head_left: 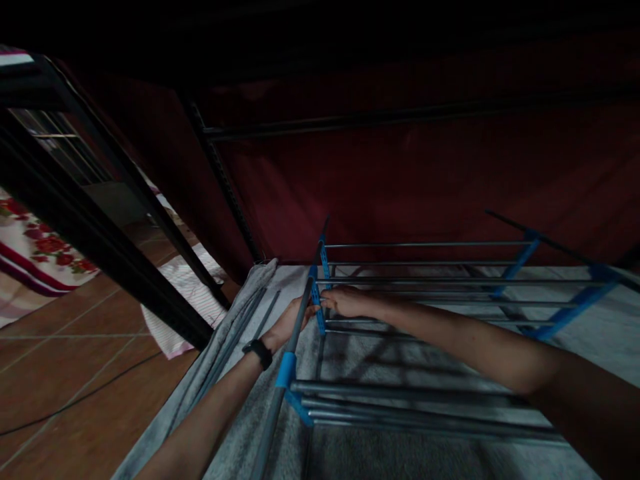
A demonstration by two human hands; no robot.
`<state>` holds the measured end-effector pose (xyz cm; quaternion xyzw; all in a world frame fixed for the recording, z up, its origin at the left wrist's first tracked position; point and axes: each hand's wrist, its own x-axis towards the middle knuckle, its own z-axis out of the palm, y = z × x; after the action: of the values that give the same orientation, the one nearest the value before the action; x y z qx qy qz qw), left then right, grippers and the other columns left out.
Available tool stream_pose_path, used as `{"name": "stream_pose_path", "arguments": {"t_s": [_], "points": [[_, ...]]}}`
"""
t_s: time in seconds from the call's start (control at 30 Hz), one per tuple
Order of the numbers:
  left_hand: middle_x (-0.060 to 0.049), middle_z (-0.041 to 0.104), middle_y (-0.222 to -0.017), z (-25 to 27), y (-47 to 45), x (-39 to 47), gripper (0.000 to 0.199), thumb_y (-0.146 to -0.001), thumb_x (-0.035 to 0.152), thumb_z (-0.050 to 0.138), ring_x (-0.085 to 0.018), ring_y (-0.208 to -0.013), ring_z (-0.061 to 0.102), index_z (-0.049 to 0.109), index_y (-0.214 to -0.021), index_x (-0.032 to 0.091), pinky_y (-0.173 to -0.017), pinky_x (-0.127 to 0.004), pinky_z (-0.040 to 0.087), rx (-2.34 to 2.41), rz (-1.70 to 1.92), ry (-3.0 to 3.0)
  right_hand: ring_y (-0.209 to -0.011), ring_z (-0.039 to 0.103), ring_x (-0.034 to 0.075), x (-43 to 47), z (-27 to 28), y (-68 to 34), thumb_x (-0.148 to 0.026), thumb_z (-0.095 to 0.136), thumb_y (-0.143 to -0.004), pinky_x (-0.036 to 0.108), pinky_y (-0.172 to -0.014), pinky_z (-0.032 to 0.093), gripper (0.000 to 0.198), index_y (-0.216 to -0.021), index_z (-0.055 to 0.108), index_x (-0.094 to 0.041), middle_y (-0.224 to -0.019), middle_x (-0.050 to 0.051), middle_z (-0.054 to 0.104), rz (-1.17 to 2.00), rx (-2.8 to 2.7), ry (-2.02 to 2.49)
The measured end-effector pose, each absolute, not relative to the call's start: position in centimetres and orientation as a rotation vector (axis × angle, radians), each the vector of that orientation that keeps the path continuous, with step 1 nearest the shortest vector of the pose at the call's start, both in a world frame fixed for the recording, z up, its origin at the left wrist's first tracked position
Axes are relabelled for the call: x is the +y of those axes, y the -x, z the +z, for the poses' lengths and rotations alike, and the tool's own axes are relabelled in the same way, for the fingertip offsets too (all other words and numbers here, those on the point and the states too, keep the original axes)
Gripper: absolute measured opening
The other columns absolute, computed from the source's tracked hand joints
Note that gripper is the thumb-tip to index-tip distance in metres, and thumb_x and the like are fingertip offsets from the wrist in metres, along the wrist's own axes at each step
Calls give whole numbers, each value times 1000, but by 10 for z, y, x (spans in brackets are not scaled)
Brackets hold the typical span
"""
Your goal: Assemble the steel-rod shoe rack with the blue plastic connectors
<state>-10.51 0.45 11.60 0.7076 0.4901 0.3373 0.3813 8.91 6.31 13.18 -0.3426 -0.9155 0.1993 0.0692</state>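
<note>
Dim light, view looking down at a low rack of grey metal rods joined by blue plastic connectors (pixel 316 293), standing on a pale grey fleecy blanket (pixel 360 353) spread on the floor.

Left hand (pixel 290 323): grip curled around a slanted grey upright pole (pixel 300 313) at the rack's left end; fingers are on the far side of the pole, so how tightly they are pressed together cannot be told. A black wristband (pixel 259 353) sits on that wrist.

Right hand (pixel 345 301): palm down, fingers pressed together on the blue connector strip and the ends of the horizontal rods just beside the left hand. The two hands nearly touch across the pole.

Rack: lower tier of rods (pixel 400 393) near the camera, upper tier (pixel 425 280) farther back, with blue side pieces (pixel 570 313) at the right end.

Surroundings: brown tiled floor (pixel 75 373) to the left, a white striped cloth (pixel 185 293) on it, floral fabric (pixel 40 253) at the far left, a dark red curtain (pixel 400 180) behind, and black metal frame bars (pixel 100 240) crossing the upper left.
</note>
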Motion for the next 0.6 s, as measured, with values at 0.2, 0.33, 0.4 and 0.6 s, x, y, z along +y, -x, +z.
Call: {"name": "stream_pose_path", "arguments": {"t_s": [0.2, 0.33, 0.4, 0.6], "points": [[-3, 60, -82, 110, 107, 8, 33, -80, 47, 68, -20, -79, 56, 61, -93, 18, -74, -35, 49, 1322, 865, -1834, -80, 63, 18, 58, 131, -90, -44, 42, -104, 27, -65, 36, 35, -112, 66, -20, -97, 8, 74, 444, -2830, 1033], [-2, 57, -80, 108, 109, 9, 34, -82, 50, 65, -20, -76, 55, 58, -89, 18, -73, -35, 47, 1330, 856, -1874, -80, 65, 18, 58, 128, -90, -43, 40, -105, 27, -63, 34, 36, -112, 66, -20, -98, 9, 75, 455, -2836, 1013], [-2, 56, -77, 107, 109, 9, 34, -83, 51, 64, -20, -74, 53, 57, -87, 19, -71, -35, 45, 1331, 849, -1912, -81, 65, 19, 57, 129, -90, -43, 40, -105, 27, -63, 34, 35, -112, 66, -20, -99, 10, 75, 454, -2831, 1013], [-1, 54, -73, 107, 109, 8, 32, -84, 49, 65, -20, -74, 49, 57, -87, 19, -69, -34, 44, 1393, 848, -1902, -81, 65, 19, 59, 131, -87, -40, 48, -102, 27, -64, 36, 29, -104, 69, -21, -95, 7, 75, 564, -2781, 1024]]}}
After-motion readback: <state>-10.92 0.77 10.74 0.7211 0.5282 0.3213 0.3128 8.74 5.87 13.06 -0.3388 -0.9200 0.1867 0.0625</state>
